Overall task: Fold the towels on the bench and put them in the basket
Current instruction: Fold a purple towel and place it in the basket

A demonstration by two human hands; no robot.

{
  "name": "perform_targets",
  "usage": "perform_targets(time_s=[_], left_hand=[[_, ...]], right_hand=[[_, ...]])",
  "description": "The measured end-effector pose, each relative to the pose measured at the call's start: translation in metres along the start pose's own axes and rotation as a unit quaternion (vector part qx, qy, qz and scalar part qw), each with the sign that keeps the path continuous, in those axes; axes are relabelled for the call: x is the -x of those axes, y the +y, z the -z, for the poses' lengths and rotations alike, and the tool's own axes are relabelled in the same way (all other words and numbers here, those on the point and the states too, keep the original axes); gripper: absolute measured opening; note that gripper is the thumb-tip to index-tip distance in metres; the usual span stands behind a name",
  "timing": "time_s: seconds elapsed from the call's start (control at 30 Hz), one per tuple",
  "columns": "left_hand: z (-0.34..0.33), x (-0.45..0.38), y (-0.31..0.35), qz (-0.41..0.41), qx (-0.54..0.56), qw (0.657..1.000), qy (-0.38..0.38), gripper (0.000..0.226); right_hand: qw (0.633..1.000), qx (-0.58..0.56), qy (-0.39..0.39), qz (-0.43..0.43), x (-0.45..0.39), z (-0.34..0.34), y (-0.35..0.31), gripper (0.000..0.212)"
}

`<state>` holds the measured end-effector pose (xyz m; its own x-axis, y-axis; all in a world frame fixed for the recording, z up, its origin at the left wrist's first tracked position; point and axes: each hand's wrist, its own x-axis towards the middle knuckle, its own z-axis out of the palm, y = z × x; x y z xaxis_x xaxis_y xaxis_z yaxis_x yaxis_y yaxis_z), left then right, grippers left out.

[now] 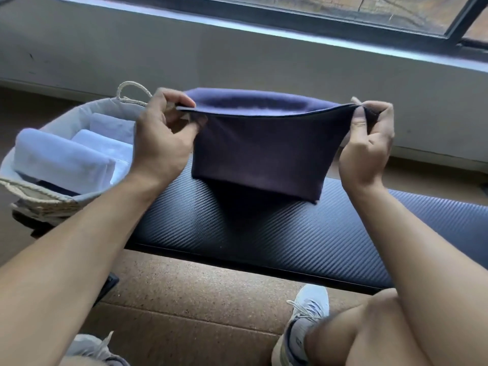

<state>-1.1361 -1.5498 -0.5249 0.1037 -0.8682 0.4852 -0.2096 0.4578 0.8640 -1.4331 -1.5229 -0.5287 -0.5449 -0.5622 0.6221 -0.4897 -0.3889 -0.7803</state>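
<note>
I held 1 navy towel (pixel 260 151) up over the black bench (pixel 290 233), stretched between both hands. My left hand (pixel 161 143) pinched the towel's upper left corner, thumb on top and fingers curled beneath the edge. My right hand (pixel 367 151) pinched the upper right corner, fingers bunched around the cloth, knuckles turned toward me. The 2 hands were well apart, at about the same height, with both forearms reaching forward from the lower edge of the view. The towel was doubled over: its top edges gaped open between my hands, and its folded lower edge hung just above the bench; whether it touched the surface could not be determined. The woven basket (pixel 45 199) with white lining stood at the bench's left end, beside my left forearm. It held folded white towels (pixel 63 159) and a dark folded item, partly hidden.
</note>
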Motion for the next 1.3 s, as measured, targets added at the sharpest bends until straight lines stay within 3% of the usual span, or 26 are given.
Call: perform_targets(time_s=[0.17, 0.23, 0.3, 0.4, 0.5, 0.57, 0.73, 0.87, 0.93, 1.0, 1.07, 1.17, 1.23, 1.3], left_hand=[[0.013, 0.012, 0.001, -0.033, -0.064, 0.997, 0.039, 0.031], [0.023, 0.024, -0.007, -0.015, -0.132, 0.991, 0.004, 0.028], [0.034, 0.039, -0.018, 0.032, -0.218, 0.971, -0.09, 0.021], [0.053, 0.062, -0.03, 0.026, -0.321, 0.913, -0.249, 0.022], [0.068, 0.077, -0.033, -0.007, -0.317, 0.886, -0.337, 0.028], [0.074, 0.084, -0.035, -0.003, -0.298, 0.873, -0.386, 0.027], [0.078, 0.097, -0.038, 0.053, -0.274, 0.826, -0.489, 0.031], [0.078, 0.093, -0.032, 0.095, -0.266, 0.826, -0.489, 0.03], [0.077, 0.09, -0.031, 0.111, -0.245, 0.841, -0.47, 0.034], [0.075, 0.086, -0.032, 0.126, -0.226, 0.863, -0.434, 0.042], [0.072, 0.082, -0.037, 0.139, -0.225, 0.888, -0.377, 0.045], [0.061, 0.072, -0.04, 0.152, -0.238, 0.915, -0.288, 0.027], [0.053, 0.063, -0.038, 0.129, -0.26, 0.928, -0.232, 0.023], [0.044, 0.049, -0.03, 0.129, -0.244, 0.945, -0.178, 0.021]], right_hand=[[0.996, -0.002, -0.086, 0.003, 0.008, 0.015, -0.005, 0.013], [0.983, 0.038, -0.18, -0.026, 0.013, 0.025, 0.0, 0.013], [0.955, 0.087, -0.28, -0.049, 0.017, 0.037, 0.006, 0.01], [0.883, 0.108, -0.438, -0.132, 0.023, 0.056, 0.012, 0.01], [0.735, 0.186, -0.622, -0.196, 0.038, 0.073, 0.014, 0.01], [0.666, 0.21, -0.684, -0.211, 0.049, 0.08, 0.013, 0.011], [0.612, 0.236, -0.715, -0.241, 0.058, 0.08, 0.003, 0.013], [0.579, 0.182, -0.728, -0.318, 0.057, 0.082, -0.011, 0.012], [0.587, 0.166, -0.72, -0.331, 0.053, 0.082, -0.017, 0.013], [0.625, 0.148, -0.684, -0.345, 0.05, 0.08, -0.018, 0.012], [0.691, 0.126, -0.599, -0.384, 0.048, 0.074, -0.013, 0.013], [0.782, 0.111, -0.452, -0.414, 0.046, 0.057, -0.004, 0.015], [0.84, 0.083, -0.36, -0.397, 0.043, 0.042, 0.001, 0.014], [0.909, 0.057, -0.267, -0.314, 0.037, 0.029, 0.0, 0.015]])
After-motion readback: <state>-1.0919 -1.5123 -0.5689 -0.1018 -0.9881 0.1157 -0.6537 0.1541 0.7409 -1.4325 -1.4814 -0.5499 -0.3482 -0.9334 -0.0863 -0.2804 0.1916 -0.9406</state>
